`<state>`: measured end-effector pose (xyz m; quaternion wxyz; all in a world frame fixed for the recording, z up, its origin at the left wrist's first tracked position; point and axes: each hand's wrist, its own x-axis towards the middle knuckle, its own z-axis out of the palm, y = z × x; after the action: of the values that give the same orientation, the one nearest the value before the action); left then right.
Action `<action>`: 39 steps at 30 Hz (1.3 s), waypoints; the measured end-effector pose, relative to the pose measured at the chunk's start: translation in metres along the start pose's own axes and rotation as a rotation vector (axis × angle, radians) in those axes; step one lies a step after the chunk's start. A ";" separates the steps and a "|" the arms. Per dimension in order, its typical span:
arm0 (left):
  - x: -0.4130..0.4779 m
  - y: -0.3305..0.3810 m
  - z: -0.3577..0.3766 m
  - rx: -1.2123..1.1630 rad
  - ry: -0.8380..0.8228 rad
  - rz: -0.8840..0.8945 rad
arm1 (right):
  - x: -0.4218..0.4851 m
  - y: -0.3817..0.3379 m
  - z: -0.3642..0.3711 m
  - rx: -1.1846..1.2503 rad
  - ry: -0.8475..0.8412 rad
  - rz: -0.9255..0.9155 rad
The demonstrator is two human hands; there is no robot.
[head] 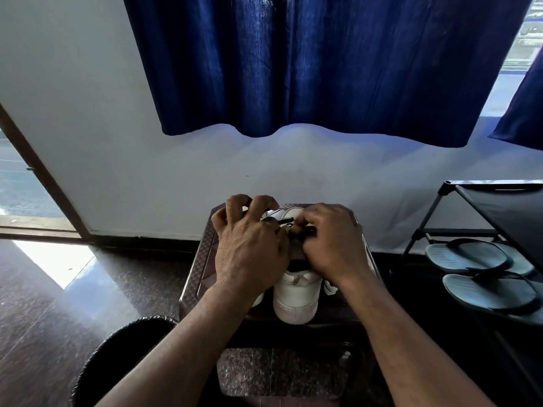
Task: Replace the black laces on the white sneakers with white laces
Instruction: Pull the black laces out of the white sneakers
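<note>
— Where are the hands?
— Low centre. The left hand (249, 251) and right hand (333, 248) are over a white sneaker (296, 295) on the brown bench (199, 259), heel toward the camera.
— And the lace?
— The right hand's curled fingers pinch the black lace (286, 221). The left hand's fingers arch above it, perhaps holding an end; the thumb is hidden.
— Around them?
— A blue curtain (308, 69) above, flip-flops (470, 257) on a rack (499, 207) at right.

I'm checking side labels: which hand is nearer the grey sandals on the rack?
Right. The right hand, on the white sneaker, is left of the sandals; the left hand is farther left, across the black lace.
</note>
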<state>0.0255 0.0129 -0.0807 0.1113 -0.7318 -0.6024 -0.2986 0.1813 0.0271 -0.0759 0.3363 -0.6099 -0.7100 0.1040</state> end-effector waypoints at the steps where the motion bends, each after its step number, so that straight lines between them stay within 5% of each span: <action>1: 0.000 0.000 0.000 -0.003 0.006 0.005 | 0.001 0.001 -0.001 0.043 0.105 0.008; 6: 0.001 0.001 0.000 -0.001 0.003 0.011 | 0.012 0.012 -0.036 0.442 0.570 0.307; 12: 0.000 -0.001 0.001 -0.012 0.006 -0.017 | 0.005 0.019 -0.027 0.288 0.140 0.337; 19: 0.002 0.000 0.002 -0.010 -0.011 0.000 | 0.002 0.001 -0.006 -0.087 -0.125 -0.008; 24: 0.002 -0.001 0.002 -0.010 -0.010 0.014 | 0.000 -0.001 0.002 -0.065 0.081 -0.016; 29: 0.003 -0.001 0.001 -0.003 -0.021 0.008 | 0.013 0.012 -0.034 0.415 0.545 0.307; 35: 0.004 0.002 -0.004 -0.033 -0.031 0.008 | 0.004 0.023 -0.022 0.375 0.189 0.381; 39: 0.015 0.008 -0.011 -0.117 -0.046 -0.043 | -0.001 0.012 -0.014 0.301 0.064 0.230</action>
<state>0.0314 0.0172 -0.0623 0.0482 -0.7305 -0.6020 -0.3188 0.1991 0.0248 -0.0723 0.4321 -0.6329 -0.6008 0.2274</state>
